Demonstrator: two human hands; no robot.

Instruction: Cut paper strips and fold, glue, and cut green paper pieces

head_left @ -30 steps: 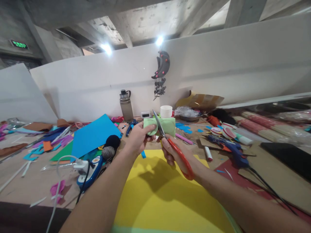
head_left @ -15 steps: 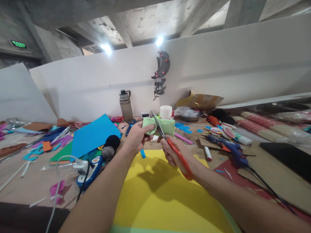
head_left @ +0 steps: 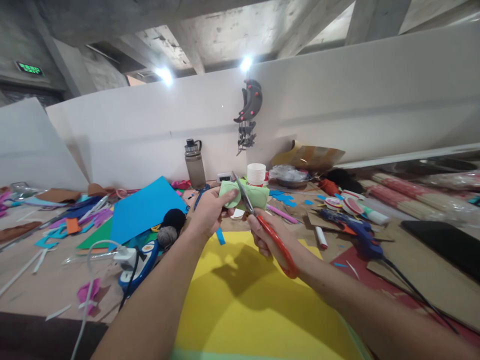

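Note:
My left hand [head_left: 213, 210] pinches the left part of a light green sheet [head_left: 258, 196] with drawn curved outlines. My right hand [head_left: 264, 235] is closed round the red handles of the scissors [head_left: 279, 246]. The scissors' metal blades point up and left and cross the green sheet near its middle, just right of my left thumb. Both hands are above a large yellow sheet [head_left: 247, 310], where their shadows fall. Part of my right hand's fingers is hidden by the handles.
Left are a blue sheet [head_left: 144, 210], black yarn ball [head_left: 174, 219] and a power strip [head_left: 144, 265] with cables. Behind stand a bottle [head_left: 194, 165] and stacked white cups [head_left: 256, 174]. Right lie a marker [head_left: 321, 237], a blue glue gun [head_left: 369, 243] and a black tablet-like slab [head_left: 446, 245].
The green sheet and my left hand have shifted very slightly left. The scissors' grip looks the same.

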